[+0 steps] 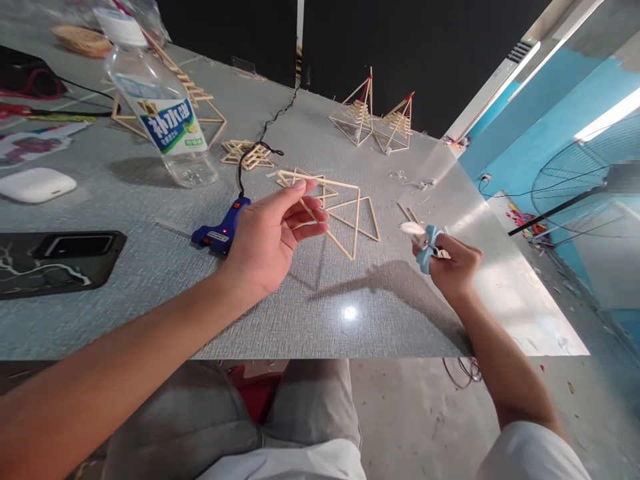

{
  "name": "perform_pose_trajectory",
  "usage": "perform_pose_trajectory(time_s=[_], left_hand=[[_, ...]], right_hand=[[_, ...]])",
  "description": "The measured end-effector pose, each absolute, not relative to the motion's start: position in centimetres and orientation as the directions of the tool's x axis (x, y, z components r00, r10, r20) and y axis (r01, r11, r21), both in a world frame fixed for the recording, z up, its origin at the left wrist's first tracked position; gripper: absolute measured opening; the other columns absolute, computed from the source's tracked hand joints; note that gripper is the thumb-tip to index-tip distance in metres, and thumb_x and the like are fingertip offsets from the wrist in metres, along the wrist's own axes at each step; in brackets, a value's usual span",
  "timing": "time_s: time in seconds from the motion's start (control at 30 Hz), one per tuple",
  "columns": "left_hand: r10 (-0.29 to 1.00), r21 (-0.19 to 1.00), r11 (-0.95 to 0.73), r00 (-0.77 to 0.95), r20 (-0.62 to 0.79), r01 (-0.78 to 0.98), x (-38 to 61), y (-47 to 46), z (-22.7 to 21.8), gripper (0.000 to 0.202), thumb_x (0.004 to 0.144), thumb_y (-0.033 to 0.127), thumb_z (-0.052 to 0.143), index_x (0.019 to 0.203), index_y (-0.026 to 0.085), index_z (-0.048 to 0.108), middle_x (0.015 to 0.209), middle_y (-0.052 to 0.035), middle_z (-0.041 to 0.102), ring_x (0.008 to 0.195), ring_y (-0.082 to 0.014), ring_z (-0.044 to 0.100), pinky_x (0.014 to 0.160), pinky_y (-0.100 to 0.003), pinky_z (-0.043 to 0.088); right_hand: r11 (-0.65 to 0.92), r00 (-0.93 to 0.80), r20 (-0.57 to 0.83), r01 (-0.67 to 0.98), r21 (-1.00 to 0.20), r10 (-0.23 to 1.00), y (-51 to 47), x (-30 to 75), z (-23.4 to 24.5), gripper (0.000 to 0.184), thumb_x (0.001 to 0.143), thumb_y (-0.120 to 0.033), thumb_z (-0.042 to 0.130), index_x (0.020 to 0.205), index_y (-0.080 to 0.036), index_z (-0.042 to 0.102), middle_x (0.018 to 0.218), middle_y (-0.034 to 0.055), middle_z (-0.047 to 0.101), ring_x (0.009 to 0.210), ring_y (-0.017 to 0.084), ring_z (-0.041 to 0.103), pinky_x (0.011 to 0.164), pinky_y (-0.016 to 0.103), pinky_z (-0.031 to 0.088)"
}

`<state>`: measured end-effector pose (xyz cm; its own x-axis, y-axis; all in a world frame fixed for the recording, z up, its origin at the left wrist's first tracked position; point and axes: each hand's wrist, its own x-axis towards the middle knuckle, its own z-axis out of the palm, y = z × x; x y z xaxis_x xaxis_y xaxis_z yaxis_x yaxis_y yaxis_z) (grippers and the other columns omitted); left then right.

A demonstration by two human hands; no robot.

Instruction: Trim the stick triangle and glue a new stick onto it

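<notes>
My left hand (273,230) hovers above the grey table (150,313) and pinches one corner of a frame of thin wooden sticks (345,213), built as joined triangles and held just off the surface. My right hand (453,263) is closed around a small light-blue tool with a whitish tip (425,241), held to the right of the frame. A blue hot glue gun (220,227) lies on the table just left of my left hand, its black cord running toward the back.
A clear water bottle (160,110) stands tilted at the back left. Finished stick pyramids (373,117) stand at the far edge, flat stick pieces (247,153) near the cord. A black phone (55,260) and white case (35,183) lie at left.
</notes>
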<state>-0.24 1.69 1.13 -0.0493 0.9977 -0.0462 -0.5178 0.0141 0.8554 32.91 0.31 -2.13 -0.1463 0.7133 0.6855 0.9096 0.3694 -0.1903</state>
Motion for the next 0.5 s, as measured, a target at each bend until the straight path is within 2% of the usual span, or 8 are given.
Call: perform_pose_trajectory(time_s=[0.07,0.13,0.27,0.37,0.5], left_hand=[[0.998,0.861,0.021,-0.036,-0.046,-0.508,-0.2,1.6,1.2,0.021,0.090,0.040,0.079,0.100,0.021,0.079,0.082,-0.0033,0.076,0.080,-0.0172,0.078,0.069,-0.025,0.064],[0.999,0.862,0.016,-0.019,-0.029,-0.507,-0.1,1.5,1.3,0.023,0.090,0.041,0.079,0.100,0.020,0.079,0.083,-0.0035,0.076,0.079,-0.0171,0.077,0.069,-0.026,0.064],[0.998,0.880,-0.007,0.056,0.038,-0.474,0.2,0.8,1.5,0.031,0.088,0.046,0.083,0.103,0.018,0.081,0.085,-0.0047,0.077,0.075,-0.0177,0.076,0.066,-0.028,0.065],[0.984,0.906,-0.033,0.143,0.102,-0.421,0.4,0.2,1.3,0.033,0.088,0.048,0.084,0.102,0.017,0.083,0.085,-0.0063,0.078,0.074,-0.0185,0.076,0.063,-0.029,0.065],[0.960,0.940,-0.086,0.225,0.167,-0.331,0.5,-0.3,1.2,0.029,0.090,0.047,0.084,0.093,0.018,0.085,0.084,-0.0074,0.079,0.070,-0.0180,0.075,0.062,-0.029,0.064]], right_hand=[[0.361,-0.059,0.741,0.897,-0.254,0.669,0.5,32.7,-2.2,0.031,0.088,-0.040,0.069,0.065,-0.025,0.055,0.058,-0.0030,0.046,0.056,0.013,0.040,0.054,0.029,0.034],[0.352,-0.032,0.758,0.897,-0.266,0.652,0.8,32.5,-2.2,0.030,0.087,-0.042,0.073,0.069,-0.025,0.056,0.062,-0.0029,0.051,0.058,0.014,0.044,0.057,0.030,0.038],[0.268,0.042,0.674,0.897,-0.350,0.738,1.4,32.3,-1.8,0.029,0.088,-0.049,0.077,0.083,-0.025,0.062,0.078,0.0006,0.068,0.068,0.017,0.056,0.066,0.032,0.045],[0.224,0.114,0.595,0.856,-0.465,0.795,1.6,32.2,-1.9,0.031,0.088,-0.054,0.077,0.087,-0.025,0.066,0.078,-0.0004,0.069,0.068,0.017,0.057,0.066,0.031,0.045],[0.279,0.134,0.577,0.773,-0.570,0.806,1.7,32.4,-2.5,0.031,0.088,-0.053,0.078,0.091,-0.024,0.068,0.083,-0.0004,0.072,0.074,0.017,0.061,0.073,0.031,0.049]])
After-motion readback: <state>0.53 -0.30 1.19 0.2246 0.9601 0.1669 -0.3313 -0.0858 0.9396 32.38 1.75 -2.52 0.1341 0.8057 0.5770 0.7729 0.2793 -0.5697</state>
